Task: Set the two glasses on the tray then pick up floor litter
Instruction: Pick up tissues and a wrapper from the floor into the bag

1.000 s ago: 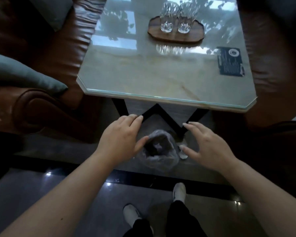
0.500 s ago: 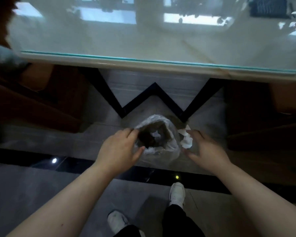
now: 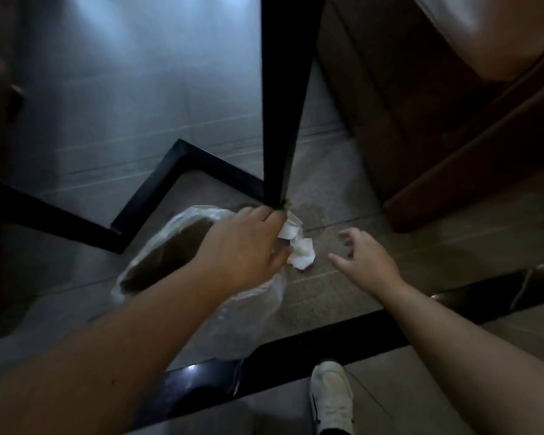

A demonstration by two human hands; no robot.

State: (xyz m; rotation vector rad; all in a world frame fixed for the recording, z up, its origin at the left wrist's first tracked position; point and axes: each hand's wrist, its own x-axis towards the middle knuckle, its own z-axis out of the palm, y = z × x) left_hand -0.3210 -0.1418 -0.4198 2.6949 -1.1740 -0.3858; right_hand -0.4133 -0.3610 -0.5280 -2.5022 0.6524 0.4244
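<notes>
A: How far along is this?

B: The glasses and tray are out of view, so I can't confirm that half from here. What shows is the litter step, under way. A crumpled white tissue point(image 3: 299, 252) lies on the floor point(image 3: 333, 287) right at the foot of the black table leg point(image 3: 281, 98), touching the outer side of the lined bin point(image 3: 198, 268).

A: Who has hold of it?

B: The left hand point(image 3: 245, 246) reaches across the bin's mouth, fingers curled down at the tissue's upper end. They touch it, but whether they have pinched it I cannot tell; the fingertips are hidden. The right hand point(image 3: 363, 262) hovers just beside the tissue on the other side, fingers spread, holding nothing.

A: So what's left?

B: My judgement: close on the tissue, lift it and drop it in the bin. Any further litter isn't visible.

A: Room to move?

B: Tight on the far side. The leg stands directly behind the tissue, and the black base frame point(image 3: 182, 164) runs along the floor behind the bin. A brown sofa point(image 3: 437, 127) closes off the right. Toward the person the floor is open, apart from a white shoe point(image 3: 330, 394) well back, so lifting up and toward the body looks the free path
</notes>
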